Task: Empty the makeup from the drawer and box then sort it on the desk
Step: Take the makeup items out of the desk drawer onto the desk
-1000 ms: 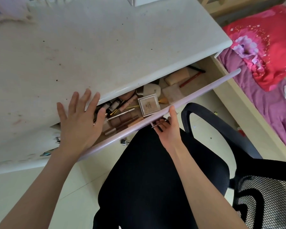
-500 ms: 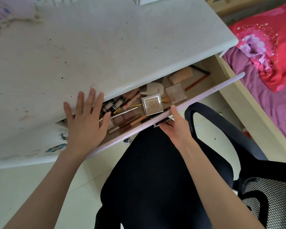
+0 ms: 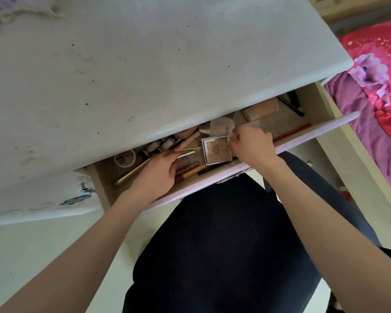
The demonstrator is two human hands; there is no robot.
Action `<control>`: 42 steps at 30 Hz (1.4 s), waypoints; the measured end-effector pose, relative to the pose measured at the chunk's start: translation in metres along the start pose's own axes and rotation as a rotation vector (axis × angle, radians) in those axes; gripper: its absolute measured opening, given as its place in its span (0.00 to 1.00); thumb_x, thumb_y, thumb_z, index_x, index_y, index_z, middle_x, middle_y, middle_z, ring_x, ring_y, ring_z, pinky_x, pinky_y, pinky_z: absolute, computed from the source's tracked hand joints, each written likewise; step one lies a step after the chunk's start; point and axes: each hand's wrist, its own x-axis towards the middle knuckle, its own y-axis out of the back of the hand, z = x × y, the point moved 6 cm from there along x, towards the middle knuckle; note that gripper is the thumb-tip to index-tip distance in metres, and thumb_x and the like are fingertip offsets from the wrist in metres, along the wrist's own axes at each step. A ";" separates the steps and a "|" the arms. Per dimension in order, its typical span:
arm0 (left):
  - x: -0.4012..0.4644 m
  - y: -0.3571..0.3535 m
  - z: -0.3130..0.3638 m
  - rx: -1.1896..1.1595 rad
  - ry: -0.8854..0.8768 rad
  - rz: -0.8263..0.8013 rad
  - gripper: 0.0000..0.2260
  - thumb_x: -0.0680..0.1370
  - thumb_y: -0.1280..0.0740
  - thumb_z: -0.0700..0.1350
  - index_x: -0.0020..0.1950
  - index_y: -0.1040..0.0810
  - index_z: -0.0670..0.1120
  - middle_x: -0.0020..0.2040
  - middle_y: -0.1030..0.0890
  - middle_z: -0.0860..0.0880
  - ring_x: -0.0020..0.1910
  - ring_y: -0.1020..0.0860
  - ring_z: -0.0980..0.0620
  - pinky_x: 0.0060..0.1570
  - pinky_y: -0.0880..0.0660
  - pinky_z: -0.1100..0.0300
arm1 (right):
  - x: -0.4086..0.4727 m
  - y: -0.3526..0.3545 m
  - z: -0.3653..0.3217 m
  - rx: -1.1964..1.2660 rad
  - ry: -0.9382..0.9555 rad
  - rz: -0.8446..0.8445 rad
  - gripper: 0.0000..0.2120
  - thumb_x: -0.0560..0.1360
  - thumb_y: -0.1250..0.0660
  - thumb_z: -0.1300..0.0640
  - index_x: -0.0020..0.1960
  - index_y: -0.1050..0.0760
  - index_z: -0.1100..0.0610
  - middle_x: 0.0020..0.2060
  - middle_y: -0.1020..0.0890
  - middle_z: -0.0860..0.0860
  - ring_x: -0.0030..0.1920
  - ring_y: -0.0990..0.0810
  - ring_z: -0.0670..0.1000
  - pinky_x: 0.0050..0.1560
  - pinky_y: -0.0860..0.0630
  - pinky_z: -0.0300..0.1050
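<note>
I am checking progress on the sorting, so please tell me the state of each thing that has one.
drawer: pulled open, makeup inside
left hand: inside the drawer, fingers curled on a silver tube
right hand: inside the drawer, fingers curled at the square compact
square compact: lid closed
desk: no makeup seen on it

Both bare forearms reach forward and up from the lower corners, converging toward the middle. The left hand [image 3: 158,171] lies back upward, its fingers curled under and pointing right (what they close on, if anything, cannot be made out). The right hand [image 3: 253,144] sits a little higher and to the right, knuckles up, fingers bent inward in a pinch, the fingertips themselves hidden.
</note>
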 end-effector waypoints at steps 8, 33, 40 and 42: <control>0.015 -0.015 -0.007 0.267 0.136 -0.106 0.20 0.76 0.35 0.44 0.67 0.32 0.46 0.65 0.31 0.43 0.60 0.28 0.41 0.58 0.28 0.47 | 0.033 -0.037 -0.008 0.194 -0.181 -0.246 0.15 0.77 0.40 0.62 0.62 0.32 0.66 0.59 0.25 0.61 0.59 0.25 0.60 0.49 0.29 0.45; -0.034 0.055 0.041 -0.062 -0.136 0.121 0.12 0.72 0.32 0.41 0.55 0.24 0.46 0.49 0.27 0.52 0.43 0.29 0.57 0.46 0.34 0.72 | -0.054 0.035 -0.035 0.601 0.251 -0.030 0.06 0.76 0.35 0.60 0.50 0.28 0.51 0.49 0.20 0.46 0.52 0.22 0.47 0.43 0.25 0.29; -0.039 0.141 0.004 -0.137 0.099 0.336 0.11 0.74 0.33 0.44 0.55 0.24 0.48 0.49 0.27 0.51 0.43 0.28 0.56 0.47 0.35 0.66 | -0.044 0.092 -0.119 0.377 0.524 0.530 0.05 0.74 0.34 0.60 0.49 0.23 0.59 0.43 0.19 0.48 0.42 0.22 0.50 0.42 0.24 0.44; -0.033 0.163 -0.021 -0.082 0.159 0.410 0.14 0.74 0.33 0.44 0.59 0.25 0.46 0.51 0.27 0.49 0.45 0.29 0.55 0.47 0.36 0.66 | -0.030 0.084 -0.148 0.219 0.583 0.586 0.06 0.72 0.36 0.60 0.47 0.22 0.60 0.43 0.18 0.53 0.42 0.20 0.56 0.37 0.23 0.48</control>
